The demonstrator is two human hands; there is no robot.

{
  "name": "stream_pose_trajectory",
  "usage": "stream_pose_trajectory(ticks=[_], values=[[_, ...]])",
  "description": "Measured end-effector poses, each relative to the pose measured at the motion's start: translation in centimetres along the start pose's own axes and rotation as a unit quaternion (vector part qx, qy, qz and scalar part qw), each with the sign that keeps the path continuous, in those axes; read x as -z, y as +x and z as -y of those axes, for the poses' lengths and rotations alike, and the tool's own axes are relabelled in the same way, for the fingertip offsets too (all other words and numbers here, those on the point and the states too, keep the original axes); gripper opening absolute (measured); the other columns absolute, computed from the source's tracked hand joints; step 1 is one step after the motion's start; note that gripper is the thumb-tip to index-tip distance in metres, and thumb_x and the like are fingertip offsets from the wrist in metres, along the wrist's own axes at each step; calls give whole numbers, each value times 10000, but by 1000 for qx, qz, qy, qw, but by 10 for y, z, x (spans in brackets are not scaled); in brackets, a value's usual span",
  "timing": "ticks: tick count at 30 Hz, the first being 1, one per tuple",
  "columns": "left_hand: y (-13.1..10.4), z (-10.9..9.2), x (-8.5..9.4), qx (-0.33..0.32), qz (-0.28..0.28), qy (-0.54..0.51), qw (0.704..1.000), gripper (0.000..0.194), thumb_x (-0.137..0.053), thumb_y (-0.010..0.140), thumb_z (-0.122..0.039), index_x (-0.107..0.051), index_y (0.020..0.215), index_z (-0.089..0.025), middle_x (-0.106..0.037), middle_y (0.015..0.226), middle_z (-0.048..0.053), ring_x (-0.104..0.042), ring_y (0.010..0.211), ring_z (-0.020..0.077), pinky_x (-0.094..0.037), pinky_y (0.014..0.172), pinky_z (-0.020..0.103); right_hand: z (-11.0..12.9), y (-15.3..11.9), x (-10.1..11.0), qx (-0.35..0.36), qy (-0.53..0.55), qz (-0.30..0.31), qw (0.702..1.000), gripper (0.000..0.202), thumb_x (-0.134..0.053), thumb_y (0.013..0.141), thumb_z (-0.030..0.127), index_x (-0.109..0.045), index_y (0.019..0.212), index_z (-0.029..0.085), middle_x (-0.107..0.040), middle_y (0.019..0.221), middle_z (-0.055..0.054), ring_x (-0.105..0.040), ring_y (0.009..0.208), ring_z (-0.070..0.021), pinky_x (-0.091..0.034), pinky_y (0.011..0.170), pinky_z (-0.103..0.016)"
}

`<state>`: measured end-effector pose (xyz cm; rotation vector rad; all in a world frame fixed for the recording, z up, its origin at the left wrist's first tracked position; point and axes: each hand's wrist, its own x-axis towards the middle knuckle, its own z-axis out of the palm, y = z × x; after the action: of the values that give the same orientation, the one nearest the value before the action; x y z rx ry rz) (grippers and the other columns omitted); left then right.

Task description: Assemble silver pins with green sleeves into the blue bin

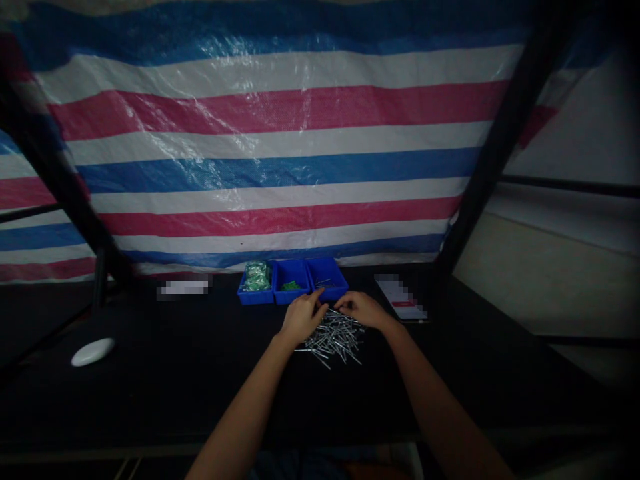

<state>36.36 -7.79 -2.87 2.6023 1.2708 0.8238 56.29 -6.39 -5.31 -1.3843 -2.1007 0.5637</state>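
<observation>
A loose pile of thin silvery metal rods [336, 339] lies on the black table. Over the pile's upper left edge is my left hand [303, 316], its fingers apart, just in front of the blue bins. My right hand [364, 309] is at the pile's upper right edge with its fingers bent together; what they hold, if anything, is too small to make out. Of three blue bins behind the pile, the left bin [256, 298] has clear packets with green in them, the middle bin [291, 297] a few green pieces, and the right bin [337, 292] some thin rods.
A phone-like device [400, 300] lies right of the bins. On the black table [190, 373], a white oval object [93, 352] sits far left, with a blurred white item [185, 287] behind. A striped sheet [280, 160] hangs behind, between dark frame bars.
</observation>
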Motion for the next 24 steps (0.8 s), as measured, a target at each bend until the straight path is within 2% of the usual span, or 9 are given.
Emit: stream_pose_trajectory(ticks=[6, 11, 15, 18, 24], values=[[0, 4, -1, 28, -27, 25, 999, 393, -395, 830, -349, -479, 1187, -210, -628, 829, 45, -551, 814, 184, -389, 726, 271, -1, 3, 6, 19, 123, -50, 991, 245, -571, 705, 284, -672, 892, 162, -642, 744, -40, -505, 559, -117, -371, 525, -231], [0, 6, -2, 35, -46, -11, 998, 369, -423, 817, -344, -515, 1144, -202, -627, 802, 40, -554, 761, 172, -390, 701, 261, 6, 5, 11, 5, 232, -113, 966, 279, -586, 691, 356, -673, 847, 142, -614, 648, -29, -442, 479, -94, -321, 446, -220], [2, 7, -3, 47, -70, -116, 990, 341, -421, 816, -372, -563, 1069, -193, -630, 791, 32, -550, 689, 149, -396, 647, 243, 10, 7, 9, -33, 322, -167, 931, 351, -617, 653, 408, -660, 878, 142, -563, 549, -8, -411, 439, -86, -292, 403, -209], [6, 6, -7, 68, -69, -245, 965, 358, -407, 815, -413, -612, 955, -155, -640, 769, 43, -554, 648, 139, -405, 604, 232, 14, 9, 5, -40, 358, -207, 910, 369, -639, 628, 421, -656, 873, 146, -536, 529, 4, -394, 430, -80, -279, 392, -205], [10, 2, -16, 80, -13, -429, 900, 335, -557, 723, -405, -635, 843, -102, -659, 733, 77, -588, 660, 151, -431, 621, 242, 31, 8, 0, -24, 368, -211, 906, 320, -659, 619, 391, -660, 824, 146, -493, 476, 26, -365, 413, -71, -261, 392, -206]])
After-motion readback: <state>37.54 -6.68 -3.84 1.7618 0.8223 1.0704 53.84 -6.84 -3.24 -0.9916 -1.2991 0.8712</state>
